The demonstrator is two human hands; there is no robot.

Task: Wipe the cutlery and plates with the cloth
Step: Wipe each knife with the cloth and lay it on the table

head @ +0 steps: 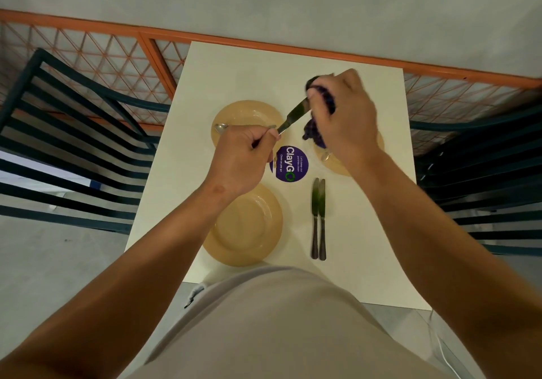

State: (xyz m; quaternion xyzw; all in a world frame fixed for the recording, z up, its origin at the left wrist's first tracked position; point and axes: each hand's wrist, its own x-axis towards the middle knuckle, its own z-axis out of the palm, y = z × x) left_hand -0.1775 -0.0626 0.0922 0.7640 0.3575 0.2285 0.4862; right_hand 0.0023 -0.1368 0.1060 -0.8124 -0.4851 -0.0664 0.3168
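Gripping a knife (293, 114), left hand (243, 161) angles it into right hand's (343, 120) bunched cloth (318, 126).

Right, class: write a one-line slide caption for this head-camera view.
Left hand holds a table knife while the right hand rubs its blade with a purple cloth.
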